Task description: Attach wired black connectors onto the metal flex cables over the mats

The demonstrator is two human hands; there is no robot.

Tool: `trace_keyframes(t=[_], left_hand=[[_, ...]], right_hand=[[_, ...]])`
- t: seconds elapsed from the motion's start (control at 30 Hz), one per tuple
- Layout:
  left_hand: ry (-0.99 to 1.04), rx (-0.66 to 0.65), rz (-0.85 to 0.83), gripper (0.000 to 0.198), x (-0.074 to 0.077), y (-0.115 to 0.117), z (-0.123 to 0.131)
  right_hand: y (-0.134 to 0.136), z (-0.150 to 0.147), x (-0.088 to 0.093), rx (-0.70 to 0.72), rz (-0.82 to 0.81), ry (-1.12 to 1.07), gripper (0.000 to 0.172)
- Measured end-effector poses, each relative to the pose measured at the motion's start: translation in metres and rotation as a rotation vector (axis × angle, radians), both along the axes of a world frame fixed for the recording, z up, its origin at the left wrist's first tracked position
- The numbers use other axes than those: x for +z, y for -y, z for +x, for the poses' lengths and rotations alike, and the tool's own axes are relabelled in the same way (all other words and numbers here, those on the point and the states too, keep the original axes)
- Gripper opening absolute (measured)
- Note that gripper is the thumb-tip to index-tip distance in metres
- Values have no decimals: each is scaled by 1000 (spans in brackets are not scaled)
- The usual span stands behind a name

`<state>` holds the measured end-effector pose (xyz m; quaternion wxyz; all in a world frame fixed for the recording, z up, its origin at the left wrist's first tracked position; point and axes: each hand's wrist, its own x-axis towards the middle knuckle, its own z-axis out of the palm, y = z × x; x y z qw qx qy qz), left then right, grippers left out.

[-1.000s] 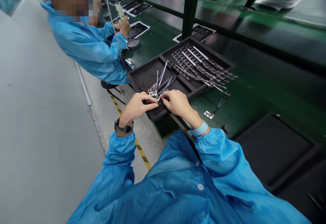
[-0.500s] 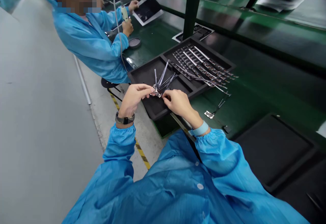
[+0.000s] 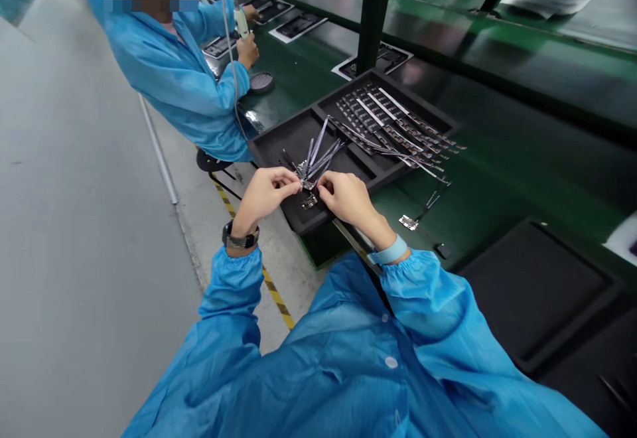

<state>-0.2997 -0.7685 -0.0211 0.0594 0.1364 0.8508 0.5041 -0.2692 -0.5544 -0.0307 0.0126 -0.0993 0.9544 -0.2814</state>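
Note:
Between my hands is a small circuit board (image 3: 308,185) with thin dark ribbon cables (image 3: 318,152) fanning up and away from it. The thumb and fingers of my left hand (image 3: 266,196) pinch its left end. My right hand (image 3: 346,198) is curled closed at its right side; what sits between those fingertips is hidden. Another small board (image 3: 309,202) lies just below, in the near compartment of the black foam tray (image 3: 298,216). More small board parts show behind my left fingertips. Several printed flex strips (image 3: 378,116) lie in the tray's far compartment.
One board with a cable (image 3: 409,223) lies on the green bench (image 3: 423,199) to the right. A black tray (image 3: 537,285) sits nearer me. At the left, a co-worker in a blue sleeve (image 3: 199,93) holds a pale tool (image 3: 241,23). A green post (image 3: 373,20) rises behind the foam tray.
My left hand has shifted slightly left, and a second small board now shows below the fingertips. My right hand has hardly moved. The co-worker's raised dark panel now lies on the bench.

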Motion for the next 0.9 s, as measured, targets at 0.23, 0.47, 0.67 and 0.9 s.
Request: trace_keyframes(t=[0.23, 0.47, 0.67, 0.9], left_hand=[[-250, -16, -407, 2, -5, -4, 17], [-366, 57, -566, 11, -12, -20, 21], [-499, 67, -608, 8, -12, -16, 16], [-622, -23, -551, 13, -18, -11, 11]], right_hand=[[-1, -2, -3, 2, -31, -8, 17], [-3, -3, -2, 28, -39, 10, 18], [-4, -2, 1, 45, 20, 31, 20], [-2, 2, 3, 40, 81, 21, 22]])
